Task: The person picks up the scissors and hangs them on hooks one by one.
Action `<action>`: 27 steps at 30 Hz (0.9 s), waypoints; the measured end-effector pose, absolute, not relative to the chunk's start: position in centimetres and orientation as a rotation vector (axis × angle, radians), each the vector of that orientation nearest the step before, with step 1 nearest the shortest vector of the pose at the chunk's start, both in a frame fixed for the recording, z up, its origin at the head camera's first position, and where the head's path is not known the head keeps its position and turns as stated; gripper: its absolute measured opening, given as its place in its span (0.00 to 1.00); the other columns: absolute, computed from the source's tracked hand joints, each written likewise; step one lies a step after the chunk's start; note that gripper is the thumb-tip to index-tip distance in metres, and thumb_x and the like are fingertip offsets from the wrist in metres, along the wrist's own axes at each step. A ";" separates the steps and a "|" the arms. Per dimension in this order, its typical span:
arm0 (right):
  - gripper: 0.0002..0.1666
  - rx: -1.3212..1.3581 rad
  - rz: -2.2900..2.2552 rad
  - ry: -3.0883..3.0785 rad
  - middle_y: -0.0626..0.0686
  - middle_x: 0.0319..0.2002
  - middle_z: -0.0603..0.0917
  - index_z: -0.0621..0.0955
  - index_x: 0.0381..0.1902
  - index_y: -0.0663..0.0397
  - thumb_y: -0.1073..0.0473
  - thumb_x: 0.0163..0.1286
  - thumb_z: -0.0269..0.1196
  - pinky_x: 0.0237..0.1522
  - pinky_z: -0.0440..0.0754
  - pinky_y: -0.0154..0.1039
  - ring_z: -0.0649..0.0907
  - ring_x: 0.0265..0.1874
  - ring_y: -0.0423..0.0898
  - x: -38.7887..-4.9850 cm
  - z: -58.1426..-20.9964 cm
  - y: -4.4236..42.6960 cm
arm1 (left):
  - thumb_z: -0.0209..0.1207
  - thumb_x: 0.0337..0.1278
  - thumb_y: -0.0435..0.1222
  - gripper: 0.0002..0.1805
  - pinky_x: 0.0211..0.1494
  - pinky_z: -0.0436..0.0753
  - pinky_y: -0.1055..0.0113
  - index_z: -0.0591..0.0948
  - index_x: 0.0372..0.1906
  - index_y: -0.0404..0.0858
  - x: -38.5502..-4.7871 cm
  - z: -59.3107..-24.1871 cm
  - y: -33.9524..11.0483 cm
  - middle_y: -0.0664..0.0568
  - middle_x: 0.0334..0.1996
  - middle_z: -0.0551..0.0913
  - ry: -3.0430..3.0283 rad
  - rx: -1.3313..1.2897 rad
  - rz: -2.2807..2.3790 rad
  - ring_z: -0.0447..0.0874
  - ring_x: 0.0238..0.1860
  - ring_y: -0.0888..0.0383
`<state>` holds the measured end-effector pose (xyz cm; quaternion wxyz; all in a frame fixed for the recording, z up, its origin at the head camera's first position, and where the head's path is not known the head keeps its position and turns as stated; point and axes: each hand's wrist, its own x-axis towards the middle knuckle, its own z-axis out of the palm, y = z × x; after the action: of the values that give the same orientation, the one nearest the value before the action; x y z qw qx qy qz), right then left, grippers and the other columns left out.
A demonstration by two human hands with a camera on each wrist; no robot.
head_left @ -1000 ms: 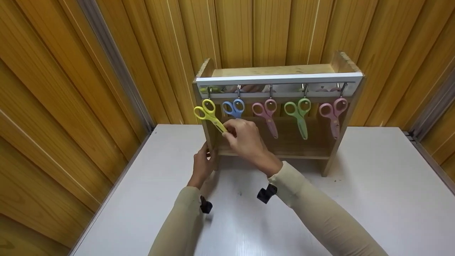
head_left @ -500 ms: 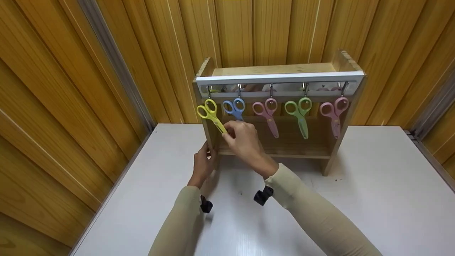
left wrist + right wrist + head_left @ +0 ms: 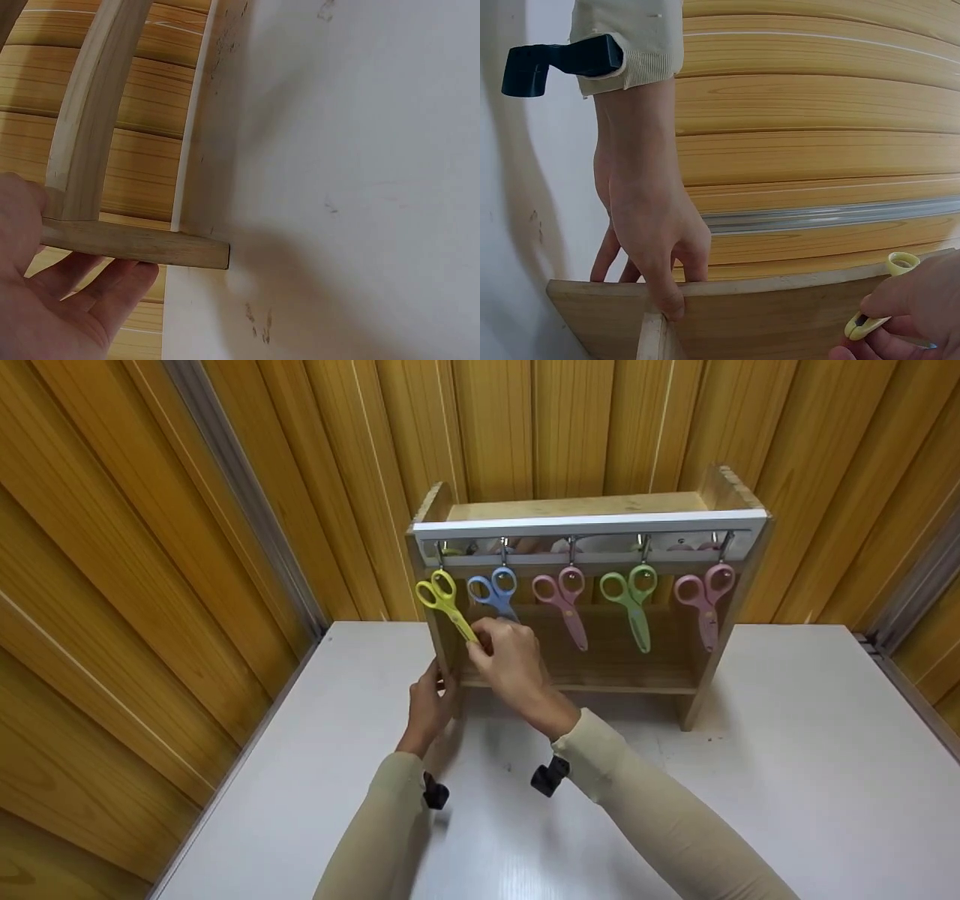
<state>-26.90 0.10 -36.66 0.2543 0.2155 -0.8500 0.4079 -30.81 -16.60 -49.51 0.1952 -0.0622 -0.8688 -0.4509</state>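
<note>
My right hand (image 3: 514, 664) pinches the blade end of the yellow scissors (image 3: 453, 613) between thumb and fingers. One handle ring is at the leftmost hook, and the scissors slant down to the right. In the right wrist view, the yellow scissors (image 3: 856, 325) appear close to the rack's side panel. My left hand (image 3: 430, 710) grips the left side of the wooden rack (image 3: 577, 507) low down. The left wrist view shows its fingers behind the panel edge (image 3: 142, 244). Blue scissors (image 3: 501, 598) hang just right of the yellow pair, their blades partly behind my right hand.
Pink scissors (image 3: 565, 607), green scissors (image 3: 634, 607) and another pink pair (image 3: 705, 604) hang from hooks on the silver rail (image 3: 600, 522). The rack stands on a white table (image 3: 795, 750) before wood-grain walls (image 3: 570, 427).
The yellow scissors have swung slightly right at the handles while staying in my right hand's pinch. My right wrist has shifted a little left and down. The left hand has not moved.
</note>
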 end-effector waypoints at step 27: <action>0.09 0.574 1.247 -2.209 0.57 0.32 0.89 0.86 0.43 0.66 0.67 0.67 0.68 0.36 0.86 0.47 0.87 0.31 0.51 -28.5 -40.1 -1.2 | 0.54 0.76 0.33 0.24 0.52 0.86 0.54 0.72 0.72 0.33 -30.7 -49.6 -16.7 0.39 0.56 0.85 -2.413 -0.211 -1.283 0.87 0.52 0.47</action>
<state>-28.52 -1.18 -40.12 0.2671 0.2127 -0.8186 0.4619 -30.68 -16.65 -49.56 0.1991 -0.0755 -0.8627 -0.4587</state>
